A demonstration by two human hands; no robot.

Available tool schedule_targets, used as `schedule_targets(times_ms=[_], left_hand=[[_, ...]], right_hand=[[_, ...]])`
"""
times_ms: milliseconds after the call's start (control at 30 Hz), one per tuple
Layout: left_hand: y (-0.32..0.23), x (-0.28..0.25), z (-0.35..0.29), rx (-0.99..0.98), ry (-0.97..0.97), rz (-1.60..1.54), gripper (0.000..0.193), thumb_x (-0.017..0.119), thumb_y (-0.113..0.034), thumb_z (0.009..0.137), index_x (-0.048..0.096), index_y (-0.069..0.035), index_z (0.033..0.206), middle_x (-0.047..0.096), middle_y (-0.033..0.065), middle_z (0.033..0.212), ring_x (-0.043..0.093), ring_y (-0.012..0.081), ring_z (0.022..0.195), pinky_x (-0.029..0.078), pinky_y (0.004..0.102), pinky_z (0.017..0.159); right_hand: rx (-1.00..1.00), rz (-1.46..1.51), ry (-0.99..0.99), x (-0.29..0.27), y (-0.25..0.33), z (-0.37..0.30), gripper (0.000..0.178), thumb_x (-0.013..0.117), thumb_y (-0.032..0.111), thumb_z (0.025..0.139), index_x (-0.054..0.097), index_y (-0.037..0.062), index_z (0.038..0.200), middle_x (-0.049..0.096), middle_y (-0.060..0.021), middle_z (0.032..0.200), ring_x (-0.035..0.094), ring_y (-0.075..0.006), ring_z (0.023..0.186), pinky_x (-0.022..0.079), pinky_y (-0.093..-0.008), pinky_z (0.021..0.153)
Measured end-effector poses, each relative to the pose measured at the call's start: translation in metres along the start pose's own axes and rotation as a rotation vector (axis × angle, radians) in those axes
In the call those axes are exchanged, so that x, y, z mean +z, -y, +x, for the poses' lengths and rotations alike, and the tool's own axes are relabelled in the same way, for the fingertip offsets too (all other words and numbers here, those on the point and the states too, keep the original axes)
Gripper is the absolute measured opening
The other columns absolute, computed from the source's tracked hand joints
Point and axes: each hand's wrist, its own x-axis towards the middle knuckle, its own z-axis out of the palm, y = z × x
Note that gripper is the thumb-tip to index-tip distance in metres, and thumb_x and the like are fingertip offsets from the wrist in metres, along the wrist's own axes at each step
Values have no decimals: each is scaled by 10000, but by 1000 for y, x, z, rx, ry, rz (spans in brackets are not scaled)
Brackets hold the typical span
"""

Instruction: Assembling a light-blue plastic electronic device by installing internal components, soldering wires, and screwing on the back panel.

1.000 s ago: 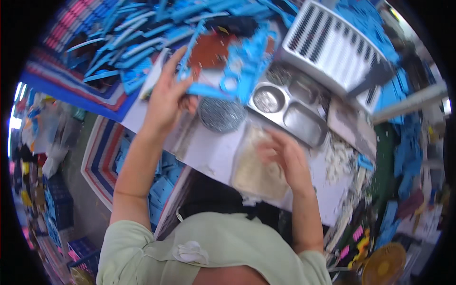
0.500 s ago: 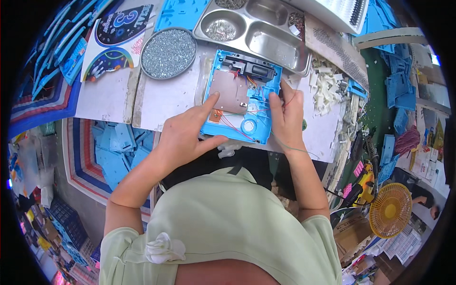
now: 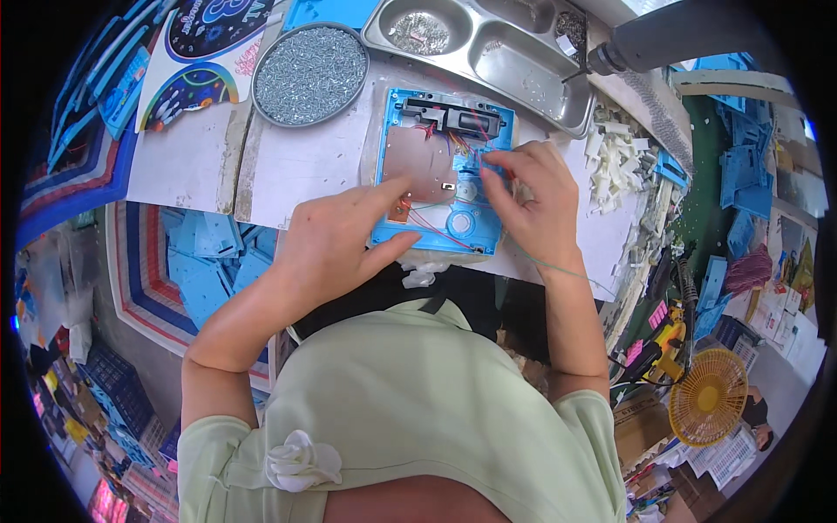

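A light-blue plastic case (image 3: 384, 234) lies open in front of me on the white worktop. Inside it are a brown circuit board (image 3: 418, 161), a black rectangular part (image 3: 453, 119) along the far side and thin red wires. My left hand (image 3: 336, 231) rests at its left side, index finger on the board and thumb by the near edge, fingers apart. Over the right half hovers my right hand (image 3: 542, 196), thumb and index finger pinched near the inner parts. A thin red wire appears between them, partly hidden by the fingers.
Screws fill a round grey dish (image 3: 309, 74) at the far left, beside a metal compartment tray (image 3: 523, 74). A grey powered screwdriver (image 3: 680, 39) juts in at the upper right. White plastic pieces (image 3: 615, 166) lie to the right; blue panels (image 3: 205, 253) fill a striped bag (image 3: 131, 279) at left.
My right hand has left the case's right edge and come over its inside, fingers now pinched. The screwdriver has entered view at the upper right. My left hand stays by the board.
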Motion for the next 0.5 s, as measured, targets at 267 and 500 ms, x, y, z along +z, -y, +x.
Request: schedule_targets(times_ms=[267,500], left_hand=[[5,21,89,316,28,251,213,731,-153,841,747,-105,1048,727,68,887,714,248,769,560,377,637],[12,27,102,471,41,309,207,730,-143,792,730,-88,992,681,41,792,701,233,719,552,357,600]], right_hand=[[182,141,-114,-3,5,-25,102,751,17,792,740,1,892,622,-84,727,577,-196,663,465,-318,624],[235,206,-155,-6,4,-42,101,752,7,800,741,-16,897,613,-76,722,559,-175,655,455,-301,614]])
